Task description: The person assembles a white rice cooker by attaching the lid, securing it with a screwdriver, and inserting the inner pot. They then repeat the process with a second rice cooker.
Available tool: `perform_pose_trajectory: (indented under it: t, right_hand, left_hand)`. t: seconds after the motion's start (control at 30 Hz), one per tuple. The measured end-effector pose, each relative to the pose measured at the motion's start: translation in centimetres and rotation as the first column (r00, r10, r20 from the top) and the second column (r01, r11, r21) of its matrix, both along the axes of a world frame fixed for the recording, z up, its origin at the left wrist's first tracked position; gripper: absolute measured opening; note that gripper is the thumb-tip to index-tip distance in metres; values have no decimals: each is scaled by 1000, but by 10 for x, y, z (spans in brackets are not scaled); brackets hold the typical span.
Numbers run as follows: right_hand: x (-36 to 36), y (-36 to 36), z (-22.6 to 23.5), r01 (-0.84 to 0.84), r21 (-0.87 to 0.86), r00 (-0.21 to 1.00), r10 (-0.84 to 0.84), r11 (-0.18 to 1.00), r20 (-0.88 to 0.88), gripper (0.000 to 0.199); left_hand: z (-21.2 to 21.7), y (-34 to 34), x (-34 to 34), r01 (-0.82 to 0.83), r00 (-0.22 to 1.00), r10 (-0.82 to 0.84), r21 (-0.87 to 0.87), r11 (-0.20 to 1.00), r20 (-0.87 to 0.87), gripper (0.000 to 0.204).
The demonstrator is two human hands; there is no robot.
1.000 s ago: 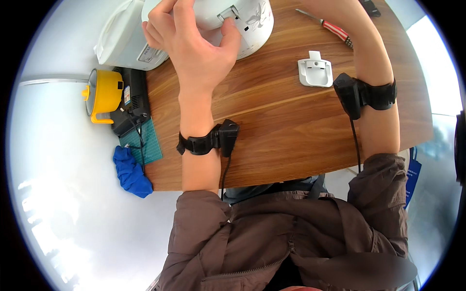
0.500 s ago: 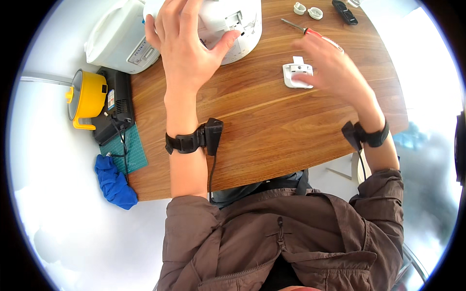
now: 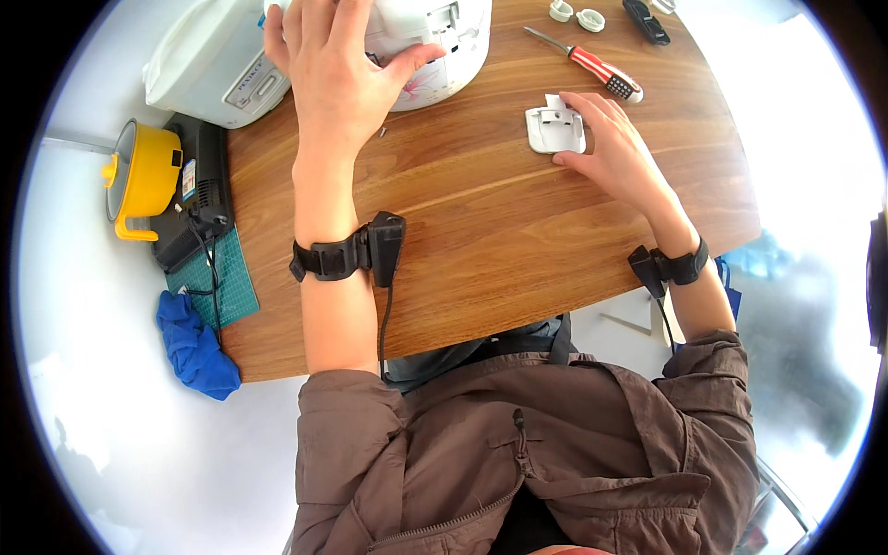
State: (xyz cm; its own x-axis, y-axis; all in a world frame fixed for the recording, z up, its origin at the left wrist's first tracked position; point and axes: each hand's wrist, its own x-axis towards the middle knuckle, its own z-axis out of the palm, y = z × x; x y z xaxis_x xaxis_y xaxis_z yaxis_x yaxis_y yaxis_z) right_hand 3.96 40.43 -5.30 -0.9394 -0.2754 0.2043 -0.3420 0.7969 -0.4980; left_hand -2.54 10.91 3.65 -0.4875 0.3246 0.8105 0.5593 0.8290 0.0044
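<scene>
The brown wooden desk point(image 3: 481, 231) carries everything. At its far edge stands a round white plastic cooker body point(image 3: 435, 42), with a second white appliance point(image 3: 208, 65) to its left. The left hand point(image 3: 338, 79) lies spread over the cooker body, thumb against its side, steadying rather than clasping. The right hand point(image 3: 606, 143) rests beside a small white plastic latch piece point(image 3: 555, 129), fingertips touching its edge, grip loose and not closed around it. A red-handled screwdriver point(image 3: 592, 65) lies just beyond. To lift the piece cleanly, pinching its two sides seems wisest, keeping the cooker braced.
</scene>
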Motion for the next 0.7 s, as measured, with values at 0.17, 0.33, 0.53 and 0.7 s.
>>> perform_pose_trajectory:
  t: [0.17,0.33,0.53,0.7]
  right_hand:
    - [1,-10,16,-23,-43,999,21,999,-34,67]
    - [-23,-32,31,-191,0,769,149,982,-622,68]
    - [-51,-69,37,-244,10,579,154,970,-800,75]
    - [-62,-81,39,-260,-16,549,134,965,-825,72]
  left_hand:
    - [5,-1,1,16,999,-16,17,1000,33,95]
    - [4,-7,-1,34,998,-34,-6,999,48,101]
    - [-2,-15,-10,83,995,-85,-39,996,-45,116]
    - [0,-12,-12,80,995,-82,-28,996,-62,108]
